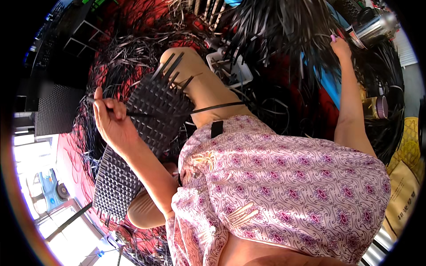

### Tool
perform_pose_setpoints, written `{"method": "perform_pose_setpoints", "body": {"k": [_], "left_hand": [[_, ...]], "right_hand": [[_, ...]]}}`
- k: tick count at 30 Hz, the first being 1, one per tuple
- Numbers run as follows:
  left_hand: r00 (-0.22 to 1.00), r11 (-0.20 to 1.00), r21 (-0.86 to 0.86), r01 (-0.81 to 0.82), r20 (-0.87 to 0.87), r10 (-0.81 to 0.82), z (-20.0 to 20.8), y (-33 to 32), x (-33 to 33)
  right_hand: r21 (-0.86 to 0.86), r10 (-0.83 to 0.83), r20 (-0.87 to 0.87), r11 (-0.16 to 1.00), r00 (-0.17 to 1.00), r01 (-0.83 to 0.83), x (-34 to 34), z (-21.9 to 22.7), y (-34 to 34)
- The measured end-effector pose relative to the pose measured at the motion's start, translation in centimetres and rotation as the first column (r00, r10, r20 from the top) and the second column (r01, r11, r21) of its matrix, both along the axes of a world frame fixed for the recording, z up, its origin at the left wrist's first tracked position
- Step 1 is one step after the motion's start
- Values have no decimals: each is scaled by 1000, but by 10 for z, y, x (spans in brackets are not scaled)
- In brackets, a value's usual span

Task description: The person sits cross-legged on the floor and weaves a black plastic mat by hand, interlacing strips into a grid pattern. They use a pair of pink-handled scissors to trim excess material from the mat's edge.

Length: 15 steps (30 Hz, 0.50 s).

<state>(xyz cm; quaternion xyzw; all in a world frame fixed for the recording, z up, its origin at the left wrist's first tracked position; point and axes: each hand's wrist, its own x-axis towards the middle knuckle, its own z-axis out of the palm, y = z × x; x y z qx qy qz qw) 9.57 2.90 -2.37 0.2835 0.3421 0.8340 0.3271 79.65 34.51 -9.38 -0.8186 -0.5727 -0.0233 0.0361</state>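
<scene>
A panel woven from flat black strips (148, 115) slants across my lap and legs, with loose strip ends sticking out at its far edge. My left hand (113, 122) is at the panel's left side, its fingers closed on a long black strip (219, 106) that runs rightward over the weave and my leg. Far out to the right, my right hand (341, 48) is closed on a small pink thing (333, 38), too small to name. It is beside a shiny metal cup (372, 33) and a big heap of loose black strips (284, 31).
A white plastic basket (242, 73) with items in it stands beyond my knee. A jar with a purple lid (380, 107) is near my right forearm. More strips tangle over the red floor (73, 155). A tan bag (401, 195) lies at the right.
</scene>
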Motion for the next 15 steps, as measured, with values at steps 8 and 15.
{"method": "perform_pose_setpoints", "body": {"k": [8, 15], "left_hand": [[997, 998, -49, -49, -54, 47, -3, -3, 11], [997, 994, -89, -56, -52, 52, -8, 1, 13]], "right_hand": [[202, -322, -3, 927, 947, 316, -1, 31, -5], [821, 112, -390, 492, 914, 290, -33, 89, -39]]}}
